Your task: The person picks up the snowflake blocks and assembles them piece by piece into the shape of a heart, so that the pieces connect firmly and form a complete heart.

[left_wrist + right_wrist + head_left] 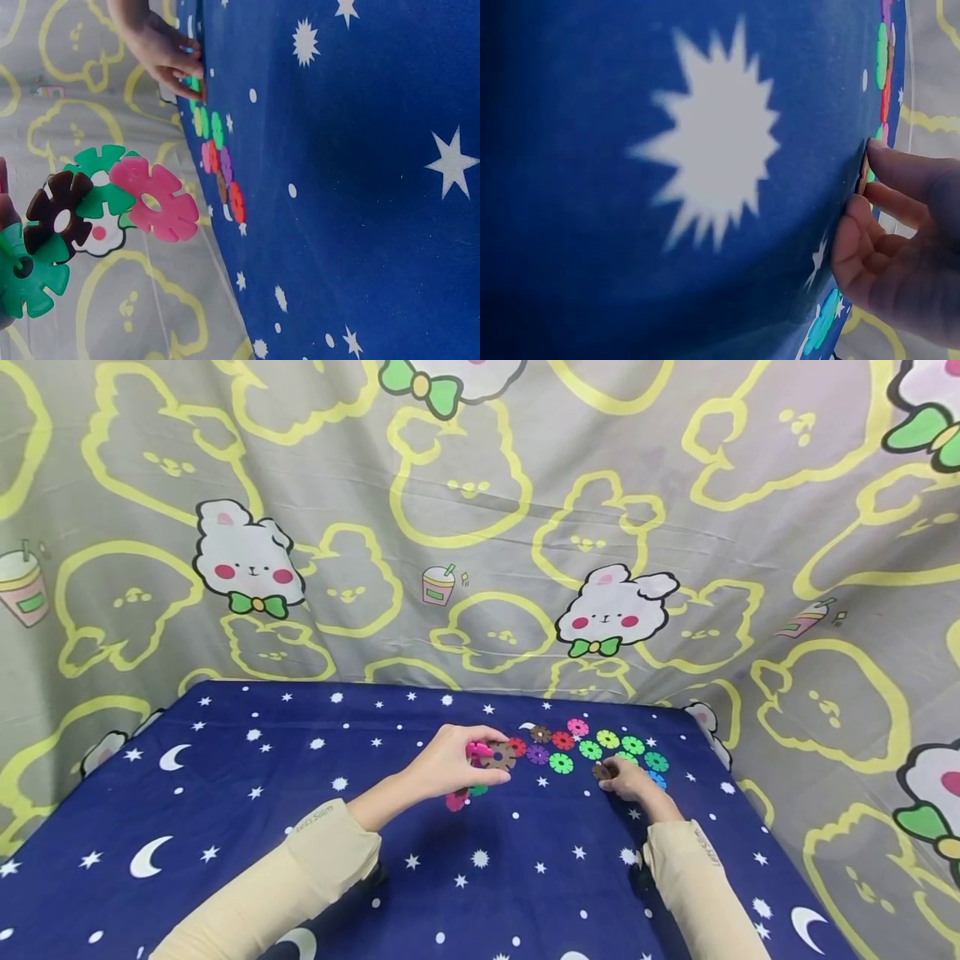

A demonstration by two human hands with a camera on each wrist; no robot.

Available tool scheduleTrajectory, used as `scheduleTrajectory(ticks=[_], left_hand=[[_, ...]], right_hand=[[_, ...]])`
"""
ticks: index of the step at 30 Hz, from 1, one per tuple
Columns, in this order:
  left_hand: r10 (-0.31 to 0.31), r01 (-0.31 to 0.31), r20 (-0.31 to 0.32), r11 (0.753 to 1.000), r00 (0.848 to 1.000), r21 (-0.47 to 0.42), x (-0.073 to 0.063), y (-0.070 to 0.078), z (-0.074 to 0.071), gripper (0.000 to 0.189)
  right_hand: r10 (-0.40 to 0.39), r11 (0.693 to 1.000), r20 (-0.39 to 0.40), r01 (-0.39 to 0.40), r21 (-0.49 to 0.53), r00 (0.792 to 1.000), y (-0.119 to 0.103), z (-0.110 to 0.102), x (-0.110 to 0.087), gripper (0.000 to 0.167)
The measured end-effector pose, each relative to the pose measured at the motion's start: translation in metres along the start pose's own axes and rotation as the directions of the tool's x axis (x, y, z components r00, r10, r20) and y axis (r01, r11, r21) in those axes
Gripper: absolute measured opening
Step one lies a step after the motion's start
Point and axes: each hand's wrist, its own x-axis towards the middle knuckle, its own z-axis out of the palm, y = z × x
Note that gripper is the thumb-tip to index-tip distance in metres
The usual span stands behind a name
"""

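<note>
My left hand (438, 764) grips a linked chain of notched plastic snowflake discs, held up above the table. In the left wrist view the chain shows a pink disc (166, 214), dark brown disc (45, 201) and green disc (49, 283), slotted into one another; the fingers are mostly out of that frame. A brown disc (498, 757) on it faces the head camera. To the right, my right hand (636, 782) pinches a single brown disc (863, 172) between thumb and fingers, low over the tablecloth beside the loose discs.
Loose discs lie at the far right of the table, among them a purple disc (537, 754), a green disc (561, 763) and a blue disc (657, 780). The dark blue tablecloth (300, 827) has white stars and moons. A patterned curtain (337, 460) hangs behind.
</note>
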Motion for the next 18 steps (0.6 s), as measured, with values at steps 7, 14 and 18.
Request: scheduleTrajectory(ticks=[7, 14, 18], left_hand=[[-0.002, 0.002, 0.007, 1.0, 1.0, -0.025, 0.0, 0.001, 0.0, 0.04], [0.017, -0.017, -0.013, 1.0, 1.0, -0.025, 0.0, 0.0, 0.0, 0.039], [0.019, -0.019, -0.029, 0.999, 0.999, -0.031, 0.0, -0.001, 0.001, 0.039]], right_hand=[[0.008, 0.999, -0.124, -0.004, 0.033, 0.992, -0.003, -0.001, -0.007, 0.026], [-0.288, 0.905, -0.154, 0.321, 0.279, 0.945, -0.031, -0.012, -0.019, 0.017], [-0.431, 0.782, -0.204, 0.476, 0.402, 0.879, -0.061, -0.015, -0.034, 0.018]])
